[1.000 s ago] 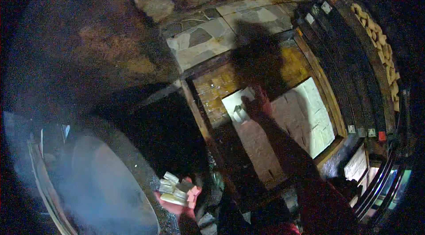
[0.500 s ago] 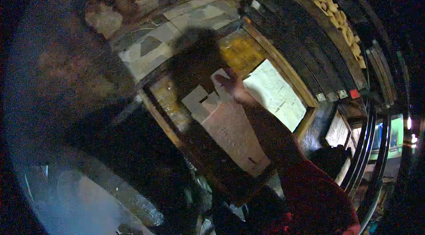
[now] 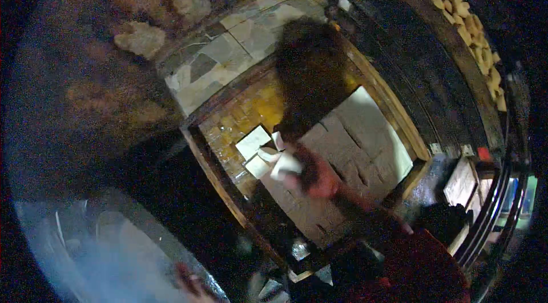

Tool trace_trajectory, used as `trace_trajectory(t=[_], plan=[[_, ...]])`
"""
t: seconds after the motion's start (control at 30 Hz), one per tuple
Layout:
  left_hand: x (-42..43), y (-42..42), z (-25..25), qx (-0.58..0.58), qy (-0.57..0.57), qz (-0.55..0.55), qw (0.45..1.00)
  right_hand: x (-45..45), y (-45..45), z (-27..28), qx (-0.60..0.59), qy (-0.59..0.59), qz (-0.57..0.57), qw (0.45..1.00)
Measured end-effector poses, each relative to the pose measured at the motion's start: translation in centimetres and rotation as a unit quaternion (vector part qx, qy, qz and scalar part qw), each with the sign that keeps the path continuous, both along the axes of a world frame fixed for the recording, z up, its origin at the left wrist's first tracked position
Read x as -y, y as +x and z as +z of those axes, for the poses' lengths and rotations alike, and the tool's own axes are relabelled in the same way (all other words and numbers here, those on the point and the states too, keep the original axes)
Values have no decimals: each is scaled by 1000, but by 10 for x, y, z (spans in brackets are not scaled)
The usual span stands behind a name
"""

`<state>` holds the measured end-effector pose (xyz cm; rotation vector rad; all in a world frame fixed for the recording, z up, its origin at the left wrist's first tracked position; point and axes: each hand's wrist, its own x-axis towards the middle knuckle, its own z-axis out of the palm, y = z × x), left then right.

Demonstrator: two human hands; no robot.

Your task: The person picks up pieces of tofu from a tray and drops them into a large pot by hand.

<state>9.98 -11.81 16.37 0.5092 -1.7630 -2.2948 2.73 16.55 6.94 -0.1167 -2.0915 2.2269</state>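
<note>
My right hand (image 3: 319, 177) reaches over a wooden-framed tray (image 3: 222, 194), its fingers closed around a small white piece (image 3: 285, 165). What the white material is, I cannot tell. Beside that piece lie more pale, flat pieces, among them a squarish one (image 3: 253, 142). Under my hand and forearm a large pale, cracked slab (image 3: 365, 137) covers much of the tray, partly in shadow. The tray's bare bottom (image 3: 228, 123) looks yellow and wet. My left hand (image 3: 194, 285) shows at the bottom edge by a metallic basin (image 3: 120, 246); its fingers are smeared by motion.
Dark stacked trays or boards (image 3: 399, 75) stand at the right, with beige lumps (image 3: 456, 12) heaped along the far one. A strip of stone-patterned paving (image 3: 228, 46) borders the tray's far side. Whitish haze hangs over the basin. Light-coloured rocks (image 3: 140, 37) sit at upper left.
My right hand has moved toward the tray's near left side, among the small pale pieces. My left hand has come into view at the bottom. The whole view has shifted slightly.
</note>
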Motion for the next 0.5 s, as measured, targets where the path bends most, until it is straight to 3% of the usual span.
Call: trace_trajectory(t=[0.07,0.1,0.17,0.2,0.23,0.27,0.3,0.33,0.37,0.43,0.5], plan=[[-48,-3,-6,32,160,-53,985,40,17,4,-21,-17,84,996],[-68,-7,-16,47,257,-77,962,45,13,21,-15,131,165,977],[-96,-23,-56,48,442,-127,886,52,11,41,-54,270,161,948],[-152,-42,-75,104,69,80,989,55,10,51,-73,336,154,926],[-144,-44,-78,18,331,-25,943,54,-2,15,-204,410,64,887],[-137,-46,-81,10,697,-85,712,46,-12,11,-194,409,7,891],[-129,-49,-85,106,833,-140,526,38,-23,6,-183,405,-48,894],[-126,-47,-103,107,496,-71,859,21,-38,19,-33,335,-60,940],[-121,-46,-111,104,491,-61,863,10,-55,5,-1,378,-80,922],[-115,-51,-120,65,512,-166,840,3,-67,-28,21,417,-97,904],[-117,-57,-119,73,498,-145,852,7,-63,-50,-90,554,-44,826]])
